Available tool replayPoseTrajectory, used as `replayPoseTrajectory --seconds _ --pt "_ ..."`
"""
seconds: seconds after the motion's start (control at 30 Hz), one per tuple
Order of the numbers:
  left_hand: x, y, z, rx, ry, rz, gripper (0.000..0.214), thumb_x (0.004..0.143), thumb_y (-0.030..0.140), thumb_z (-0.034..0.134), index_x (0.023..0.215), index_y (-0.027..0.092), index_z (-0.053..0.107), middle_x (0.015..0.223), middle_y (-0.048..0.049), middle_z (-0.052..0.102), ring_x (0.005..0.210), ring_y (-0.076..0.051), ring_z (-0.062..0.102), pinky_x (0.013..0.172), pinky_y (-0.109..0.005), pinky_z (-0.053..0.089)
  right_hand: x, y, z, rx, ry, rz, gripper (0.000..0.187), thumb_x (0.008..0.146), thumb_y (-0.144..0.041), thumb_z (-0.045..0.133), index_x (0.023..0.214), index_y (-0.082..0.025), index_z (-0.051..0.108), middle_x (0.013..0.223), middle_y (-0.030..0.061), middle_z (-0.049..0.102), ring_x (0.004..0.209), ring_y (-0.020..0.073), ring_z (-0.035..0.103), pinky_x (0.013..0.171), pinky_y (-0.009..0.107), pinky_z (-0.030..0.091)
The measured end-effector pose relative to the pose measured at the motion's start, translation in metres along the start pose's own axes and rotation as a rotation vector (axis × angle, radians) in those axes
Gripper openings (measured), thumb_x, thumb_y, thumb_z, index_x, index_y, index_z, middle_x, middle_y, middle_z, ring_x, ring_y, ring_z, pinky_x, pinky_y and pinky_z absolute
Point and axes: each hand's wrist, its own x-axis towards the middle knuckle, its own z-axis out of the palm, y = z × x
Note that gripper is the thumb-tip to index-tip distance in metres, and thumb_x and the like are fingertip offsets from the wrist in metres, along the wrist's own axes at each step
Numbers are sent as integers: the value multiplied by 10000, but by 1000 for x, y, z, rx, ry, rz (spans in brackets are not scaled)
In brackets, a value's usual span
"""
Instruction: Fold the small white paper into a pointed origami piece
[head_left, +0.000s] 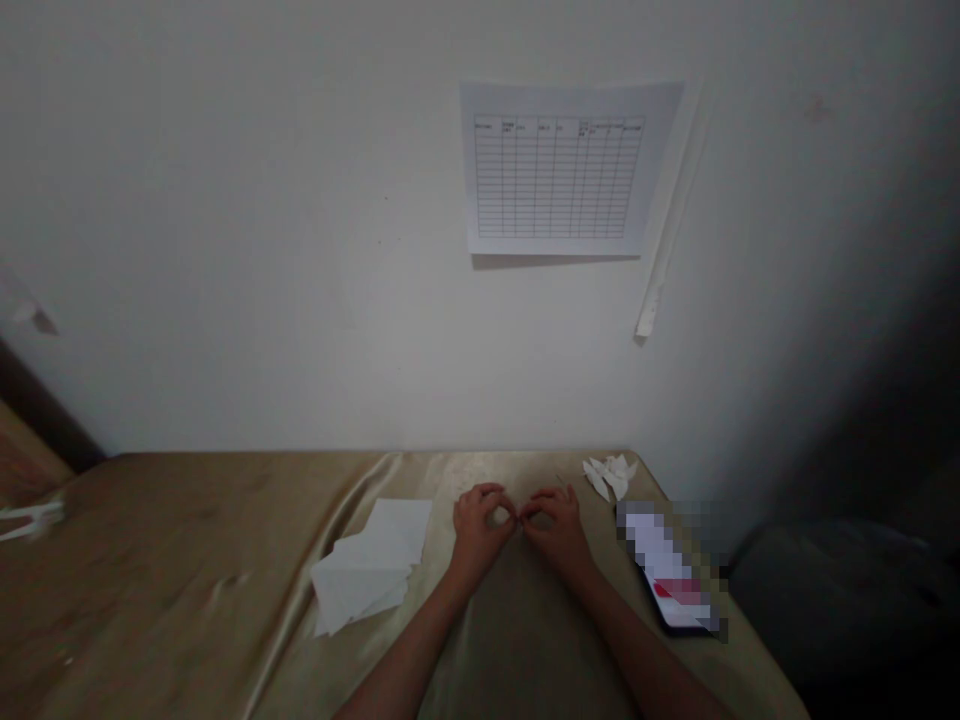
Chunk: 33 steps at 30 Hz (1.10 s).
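Note:
My left hand point(480, 525) and my right hand point(556, 522) meet over the middle of the cloth-covered table, thumb and forefinger of each pinched together. The pinched tips touch or nearly touch each other. Whatever they hold between them is too small to make out. To the left of my left hand lies a loose stack of white paper sheets point(375, 570), fanned unevenly. Beyond my right hand sits a small heap of crumpled, torn white paper point(611, 475).
A phone point(667, 575), partly pixelated, lies lit at the table's right edge. The tan cloth point(187, 560) has folds on the left. A white object point(34, 518) rests at far left. On the wall behind hangs a printed table sheet point(559, 175) beside a paper strip point(664, 240).

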Motion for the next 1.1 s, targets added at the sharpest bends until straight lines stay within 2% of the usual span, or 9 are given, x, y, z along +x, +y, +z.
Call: replayPoseTrajectory --seconds 0.2,0.47,0.67,1.1 --pt "1 2 -2 1 -33 27 89 726 205 762 784 273 757 1147 -24 694 1104 -238 612 1006 -433 441 0 -1 -2 55 -3 21 51 708 -242 714 726 -274 750 934 28 720 1037 239 632 1194 562 110" --pt "7 -14 -9 -67 -135 150 98 754 292 791 846 325 789 1247 -16 683 1193 -248 574 1066 -450 416 3 5 -6 108 -9 96 30 677 -244 722 683 -256 749 988 53 724 1019 249 647 1187 581 138" --pt "7 -14 -11 -45 -153 184 128 747 255 797 843 341 793 1251 -7 690 1202 -252 567 1085 -475 391 4 6 -8 139 -57 110 47 651 -233 719 665 -250 760 984 71 734 1025 275 652 1121 560 291" --pt "5 -9 -14 46 -172 267 98 758 266 799 808 349 784 1295 9 662 1230 -259 527 1107 -511 334 2 8 -7 189 -110 111 43 661 -246 726 656 -249 769 950 78 755 987 278 675 1002 507 437"
